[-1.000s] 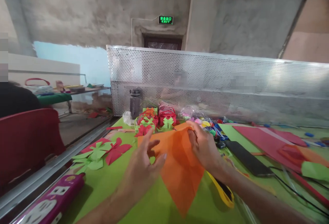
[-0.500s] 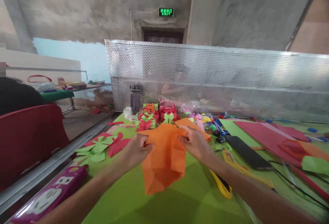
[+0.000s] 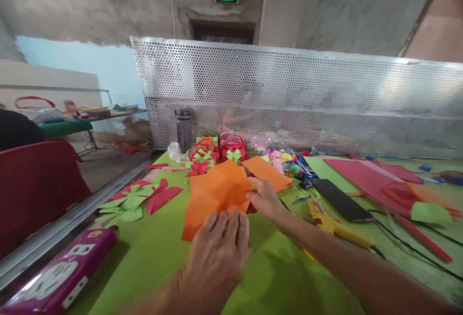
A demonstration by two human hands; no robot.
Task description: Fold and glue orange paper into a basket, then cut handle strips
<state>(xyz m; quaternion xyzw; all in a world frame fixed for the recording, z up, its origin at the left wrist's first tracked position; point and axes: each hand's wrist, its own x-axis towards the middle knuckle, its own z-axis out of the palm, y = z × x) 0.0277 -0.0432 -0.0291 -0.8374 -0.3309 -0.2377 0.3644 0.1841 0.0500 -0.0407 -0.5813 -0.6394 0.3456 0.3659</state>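
Note:
A creased orange sheet [image 3: 213, 187], like felt or soft paper, lies before me above the green table top. My right hand [image 3: 265, 199] pinches its right edge between thumb and bent fingers. At the near edge, my left hand [image 3: 219, 252] has its fingers closed together over the sheet, which buckles there; the thumb is hidden beneath. Behind and to the right of it lies a second orange piece [image 3: 267, 172]. Left of the sheet are a light green flower cutout [image 3: 132, 204] and a red flower cutout [image 3: 162, 195].
A purple case [image 3: 67, 269] lies at front left. To the right are a yellow glue gun [image 3: 336, 230], a black phone [image 3: 342, 200] and red sheets [image 3: 365, 177]. Small red baskets [image 3: 231, 146] and a bottle [image 3: 183, 129] stand before the perforated metal panel [image 3: 289, 78].
My left hand has moved from the sheet's upper left side down to its near edge. The hanging sheet now lies flatter and further left. My right hand still holds the right side.

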